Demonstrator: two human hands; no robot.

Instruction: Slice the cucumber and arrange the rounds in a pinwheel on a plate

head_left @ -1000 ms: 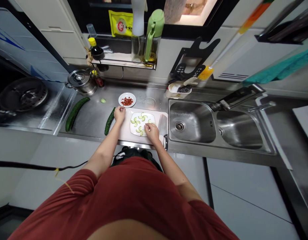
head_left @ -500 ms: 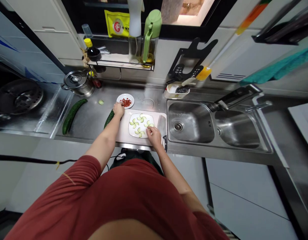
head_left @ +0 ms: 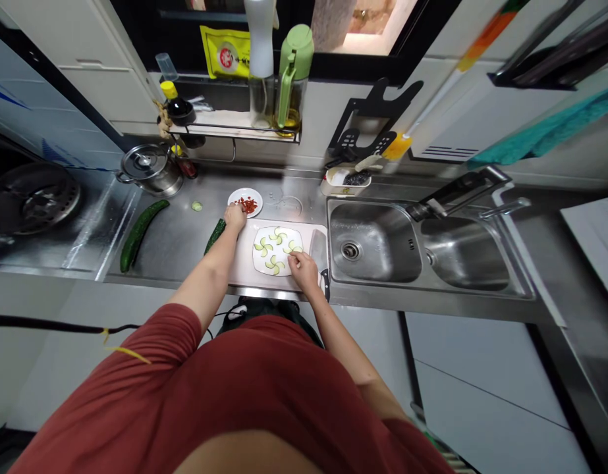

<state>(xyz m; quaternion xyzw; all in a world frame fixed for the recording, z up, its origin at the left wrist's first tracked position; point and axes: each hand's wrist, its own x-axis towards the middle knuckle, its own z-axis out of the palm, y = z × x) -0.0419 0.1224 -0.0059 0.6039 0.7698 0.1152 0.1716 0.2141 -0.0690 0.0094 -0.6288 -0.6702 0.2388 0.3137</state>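
My left hand [head_left: 235, 216] reaches to the near left edge of a small white dish [head_left: 255, 195] holding small red pieces [head_left: 248, 205]. Its fingers are curled together at the pieces; anything between them is hidden. My right hand [head_left: 304, 270] is closed in a pinch at the right edge of a white plate [head_left: 261, 268], and what it may hold is too small to make out. Pale green cucumber slices [head_left: 275, 265] lie on the plate in several pinwheel shapes. The plate rests on a light cutting board [head_left: 240, 271]. Partly behind my left forearm lies a cucumber [head_left: 215, 236].
A cleaver [head_left: 319, 249] lies on the board's right side, beside the double sink [head_left: 377, 240]. Farther left are another whole cucumber [head_left: 141, 236], a cut end piece [head_left: 197, 206] and a lidded steel pot [head_left: 153, 170]. Bottles stand on the wall shelf [head_left: 224, 125].
The whole view has shifted slightly. Both hands stay at the same places, the left at the small dish and the right at the plate's edge.
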